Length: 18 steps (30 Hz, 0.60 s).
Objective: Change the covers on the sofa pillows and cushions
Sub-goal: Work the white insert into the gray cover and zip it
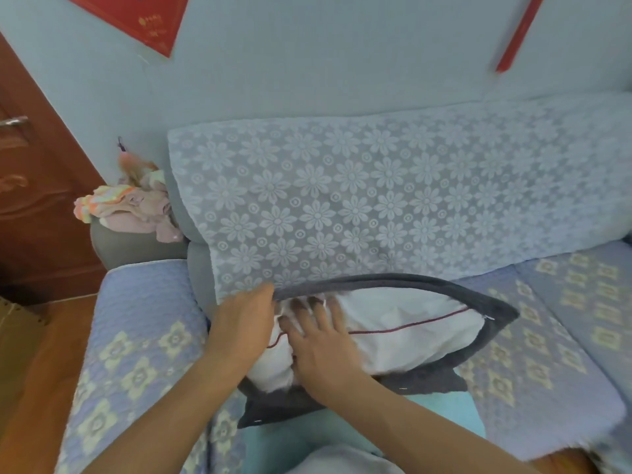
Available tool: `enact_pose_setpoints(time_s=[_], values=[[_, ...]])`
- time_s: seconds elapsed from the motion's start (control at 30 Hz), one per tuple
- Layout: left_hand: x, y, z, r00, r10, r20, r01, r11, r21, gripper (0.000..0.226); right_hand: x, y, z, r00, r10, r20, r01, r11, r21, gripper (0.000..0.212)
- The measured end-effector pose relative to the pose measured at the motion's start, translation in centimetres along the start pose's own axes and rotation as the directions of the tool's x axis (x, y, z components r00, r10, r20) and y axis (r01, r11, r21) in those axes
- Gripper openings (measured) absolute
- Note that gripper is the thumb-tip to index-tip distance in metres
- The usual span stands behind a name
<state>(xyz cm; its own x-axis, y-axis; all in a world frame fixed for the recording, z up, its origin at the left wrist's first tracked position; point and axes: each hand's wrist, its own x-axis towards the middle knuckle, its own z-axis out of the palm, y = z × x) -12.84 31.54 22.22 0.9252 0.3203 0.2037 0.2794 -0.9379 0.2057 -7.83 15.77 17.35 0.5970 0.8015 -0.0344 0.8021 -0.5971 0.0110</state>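
One white pillow (393,333) in one grey cover (427,285): left hand (244,323) pinches cover, right hand (318,347) presses, fingers spread.

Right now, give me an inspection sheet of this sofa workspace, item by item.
Surface: sofa seat under a quilted blue patterned throw; floral lace cloth drapes the backrest.
Job's things: white pillow insert lies half inside the open dark grey cover on the seat.
Clutter: pile of pink and pastel clothes on the armrest.
Grips: left hand pinches the cover's upper edge; right hand presses flat on the insert.
Cables: nothing seen.
Surroundings: pale blue wall, red paper hangings, wooden door at left.
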Motion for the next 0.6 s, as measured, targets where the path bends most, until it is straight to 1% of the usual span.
enact_pose_setpoints(time_s=[0.07,0.1,0.13,0.17,0.2,0.23,0.27,0.3,0.33,0.37,0.4,0.43,0.47,0.5,0.57,0.6], values=[[-1.4,0.4,-0.8,0.991,0.077,-0.11,-0.084,0.995,-0.056,0.008,1.0,1.7,0.1,0.993,0.107,0.045,-0.105,0.994,-0.044,0.053],[-2.1,0.4,-1.3,0.989,0.093,-0.113,-0.103,0.991,-0.087,0.009,1.8,2.9,0.1,0.978,0.18,0.11,-0.175,0.983,-0.055,0.05],[-2.5,0.4,-1.9,0.99,0.1,-0.101,-0.113,0.985,-0.129,0.02,2.5,3.9,-0.2,0.947,0.271,0.175,-0.272,0.962,-0.02,0.049],[-2.5,0.4,-2.4,0.993,0.073,-0.093,-0.088,0.982,-0.166,0.027,3.1,4.4,-0.3,0.918,0.326,0.225,-0.339,0.94,0.022,0.05],[-2.2,0.0,-2.4,0.997,0.001,-0.077,-0.017,0.976,-0.216,0.029,3.6,4.4,-0.5,0.917,0.322,0.234,-0.349,0.933,0.083,0.052],[-1.4,-0.6,-2.3,0.993,-0.107,-0.046,0.089,0.954,-0.287,0.03,3.9,3.9,-0.9,0.952,0.245,0.186,-0.267,0.958,0.106,0.055],[-0.6,-1.5,-2.2,0.976,-0.219,-0.004,0.203,0.909,-0.364,0.03,3.8,2.9,-1.6,0.987,0.129,0.101,-0.138,0.986,0.098,0.058],[0.1,-2.4,-2.0,0.951,-0.307,0.031,0.291,0.857,-0.425,0.028,3.2,1.9,-2.3,1.0,0.019,-0.009,-0.018,0.995,0.094,0.061],[0.6,-3.2,-2.2,0.93,-0.363,0.053,0.344,0.813,-0.469,0.026,2.5,1.0,-2.6,0.988,-0.072,-0.138,0.088,0.99,0.113,0.061],[1.1,-4.0,-2.4,0.917,-0.394,0.067,0.372,0.781,-0.502,0.024,1.9,0.0,-3.1,0.953,-0.139,-0.27,0.185,0.97,0.155,0.061],[1.6,-4.6,-2.8,0.913,-0.402,0.072,0.377,0.762,-0.526,0.021,1.3,-1.0,-3.2,0.914,-0.177,-0.364,0.265,0.942,0.207,0.058],[1.9,-4.9,-3.1,0.918,-0.386,0.087,0.369,0.756,-0.541,0.019,1.0,-1.9,-3.0,0.879,-0.209,-0.43,0.331,0.914,0.233,0.054],[2.2,-4.9,-3.6,0.93,-0.351,0.11,0.351,0.756,-0.552,0.017,1.0,-2.7,-2.9,0.854,-0.24,-0.462,0.378,0.896,0.232,0.049],[2.3,-4.8,-4.0,0.942,-0.307,0.136,0.329,0.764,-0.555,0.015,1.2,-3.3,-2.5,0.841,-0.279,-0.463,0.405,0.893,0.198,0.045],[2.5,-4.7,-4.5,0.96,-0.236,0.153,0.281,0.812,-0.511,0.015,2.4,-3.4,-1.6,0.864,-0.33,-0.379,0.395,0.913,0.105,0.043],[2.4,-4.8,-4.6,0.963,-0.229,0.139,0.267,0.855,-0.445,0.017,3.1,-3.2,-1.1,0.873,-0.346,-0.344,0.397,0.914,0.089,0.043]])
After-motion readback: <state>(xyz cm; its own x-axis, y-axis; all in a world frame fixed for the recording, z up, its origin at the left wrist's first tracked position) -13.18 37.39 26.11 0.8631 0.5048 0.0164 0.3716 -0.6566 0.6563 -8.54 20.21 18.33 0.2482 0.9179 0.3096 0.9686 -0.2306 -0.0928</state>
